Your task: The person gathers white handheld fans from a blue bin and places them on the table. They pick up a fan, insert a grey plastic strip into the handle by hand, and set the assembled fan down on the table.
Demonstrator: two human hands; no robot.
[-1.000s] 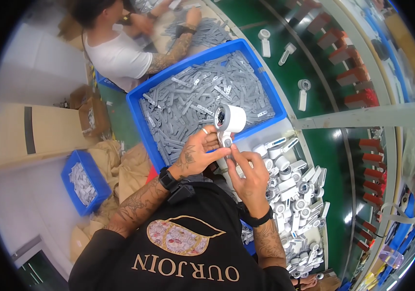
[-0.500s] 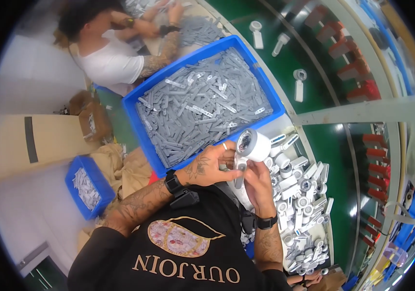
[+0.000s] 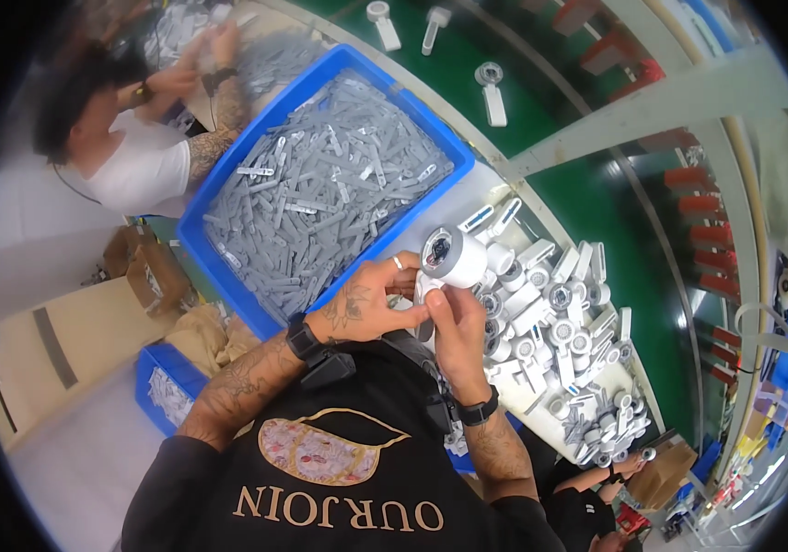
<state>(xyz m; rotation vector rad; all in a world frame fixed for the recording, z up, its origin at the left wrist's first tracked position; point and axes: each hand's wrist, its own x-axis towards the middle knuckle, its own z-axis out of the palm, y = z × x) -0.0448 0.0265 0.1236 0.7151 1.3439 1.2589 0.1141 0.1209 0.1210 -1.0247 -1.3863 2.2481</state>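
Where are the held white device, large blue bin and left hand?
White device (image 3: 469, 260), head view: side of its round head.
Large blue bin (image 3: 412, 211), head view: its rim.
Left hand (image 3: 360, 304), head view: its back.

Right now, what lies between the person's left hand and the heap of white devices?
In the head view, the right hand and the white device held in both hands lie between the left hand and the heap.
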